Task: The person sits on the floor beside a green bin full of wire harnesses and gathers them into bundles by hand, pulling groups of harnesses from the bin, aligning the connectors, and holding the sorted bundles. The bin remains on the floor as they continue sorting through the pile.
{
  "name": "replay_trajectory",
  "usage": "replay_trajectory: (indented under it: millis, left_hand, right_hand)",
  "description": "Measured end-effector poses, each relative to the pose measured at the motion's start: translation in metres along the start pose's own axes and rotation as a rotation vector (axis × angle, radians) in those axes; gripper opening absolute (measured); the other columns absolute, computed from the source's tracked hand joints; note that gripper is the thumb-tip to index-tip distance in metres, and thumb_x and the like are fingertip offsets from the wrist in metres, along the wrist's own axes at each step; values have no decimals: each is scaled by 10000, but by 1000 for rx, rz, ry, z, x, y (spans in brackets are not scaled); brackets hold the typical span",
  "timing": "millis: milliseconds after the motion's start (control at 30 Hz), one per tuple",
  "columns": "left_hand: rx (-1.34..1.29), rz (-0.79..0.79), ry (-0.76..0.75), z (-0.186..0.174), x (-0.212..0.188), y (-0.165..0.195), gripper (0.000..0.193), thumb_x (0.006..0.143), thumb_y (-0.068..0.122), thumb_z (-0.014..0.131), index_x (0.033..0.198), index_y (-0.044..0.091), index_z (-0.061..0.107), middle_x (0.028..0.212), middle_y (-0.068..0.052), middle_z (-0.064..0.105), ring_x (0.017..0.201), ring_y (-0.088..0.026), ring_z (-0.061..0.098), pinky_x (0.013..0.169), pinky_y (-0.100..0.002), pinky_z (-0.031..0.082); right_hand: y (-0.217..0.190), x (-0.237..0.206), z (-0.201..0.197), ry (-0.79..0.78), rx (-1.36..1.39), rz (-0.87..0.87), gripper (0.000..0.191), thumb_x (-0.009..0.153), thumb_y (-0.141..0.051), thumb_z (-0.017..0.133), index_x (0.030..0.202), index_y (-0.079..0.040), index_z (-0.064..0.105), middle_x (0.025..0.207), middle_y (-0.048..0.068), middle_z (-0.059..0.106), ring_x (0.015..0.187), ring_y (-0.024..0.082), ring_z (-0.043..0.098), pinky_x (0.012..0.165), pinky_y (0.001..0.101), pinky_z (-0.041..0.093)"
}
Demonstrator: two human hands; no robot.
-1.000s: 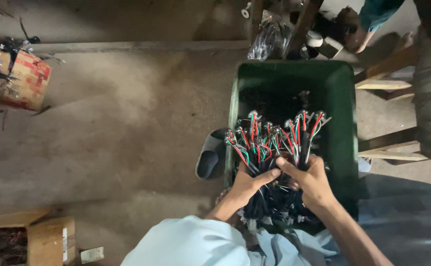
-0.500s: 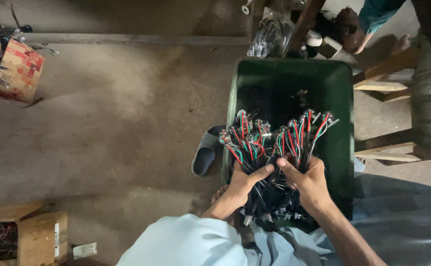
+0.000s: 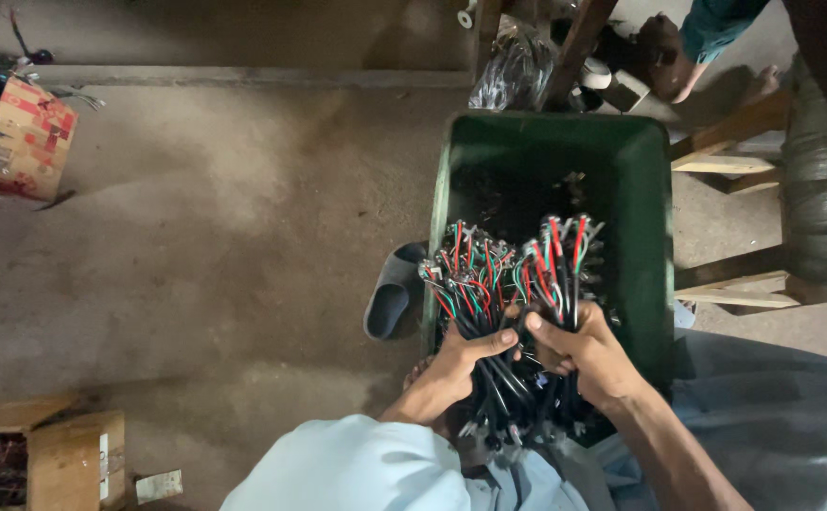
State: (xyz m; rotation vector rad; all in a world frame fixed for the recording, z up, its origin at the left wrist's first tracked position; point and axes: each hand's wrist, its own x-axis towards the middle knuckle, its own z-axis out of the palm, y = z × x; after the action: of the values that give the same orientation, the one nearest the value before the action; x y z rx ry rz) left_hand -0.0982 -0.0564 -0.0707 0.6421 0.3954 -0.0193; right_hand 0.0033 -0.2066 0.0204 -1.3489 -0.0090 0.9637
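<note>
Now gripping, with both hands, one thick bundle of black cables with red, green and white wire ends [image 3: 503,284], held upright over the dark green plastic bin [image 3: 645,237]. Left hand [image 3: 456,364] closed round the lower left of the bundle, thumb stretched across the black sheaths; right hand [image 3: 589,355] clamped shut on the right half, fingers wrapped tight. Compared with a second ago, little difference in the hold: same two fists, same bundle, the coloured tips fanned slightly wider and split more plainly into two tufts, one per hand. Shifted mostly the view itself, tilted a touch so that the red and brown cardboard box [image 3: 21,137] sits nearer the left edge. Judging from that, apparently sorting or evening up the cable ends, not yet letting go. Beside the bin on the bare concrete floor [image 3: 224,237], a grey slipper [image 3: 393,293]; at lower left, a brown cardboard carton [image 3: 63,459]. At upper right, another person's teal sleeve [image 3: 716,24], well apart.
</note>
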Motion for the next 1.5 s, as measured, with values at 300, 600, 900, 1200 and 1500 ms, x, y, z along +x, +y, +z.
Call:
replay_trajectory:
  millis: [300, 600, 900, 1200, 1500]
  left_hand:
    - [-231, -98, 59, -7, 6, -7, 289, 949, 169, 799, 1156, 19, 663, 1003, -85, 711, 887, -207, 702, 766, -366, 578]
    - [-72, -142, 143, 7, -2, 5, 337, 875, 111, 758, 1207, 106, 699, 1091, -23, 754, 985, -147, 718, 856, -339, 569]
    - [-138, -79, 44, -6, 9, -13, 277, 898, 46, 747, 1168, 43, 685, 1067, -25, 736, 981, -157, 715, 856, -323, 581]
    - [-235, -17, 200, -5, 14, -4, 165, 901, 95, 725, 1044, 75, 644, 841, -48, 678, 681, -176, 658, 608, -331, 546]
    - [-227, 455, 425, -44, 9, 35, 239, 886, -30, 714, 1088, 42, 608, 891, -111, 657, 721, -215, 620, 635, -324, 530]
  right_hand:
    - [23, 5, -9, 40, 39, -120, 147, 945, -111, 732, 902, 16, 672, 608, -6, 547, 487, 51, 397, 444, 252, 293]
    - [25, 5, -6, 64, 55, -106, 180, 885, -103, 731, 1029, 4, 729, 610, -42, 514, 484, 49, 395, 441, 245, 297]
    - [21, 3, 0, 19, -23, 1, 203, 860, -141, 739, 1011, -19, 797, 585, -42, 529, 473, 46, 377, 436, 243, 277]
    - [16, 0, -5, 200, -109, -127, 170, 900, -164, 730, 875, 5, 725, 618, -14, 571, 497, 66, 422, 442, 261, 295]
    - [-45, -31, -50, 595, -204, -657, 89, 1076, -70, 689, 1078, 19, 682, 782, -18, 586, 659, 66, 487, 580, 242, 349]
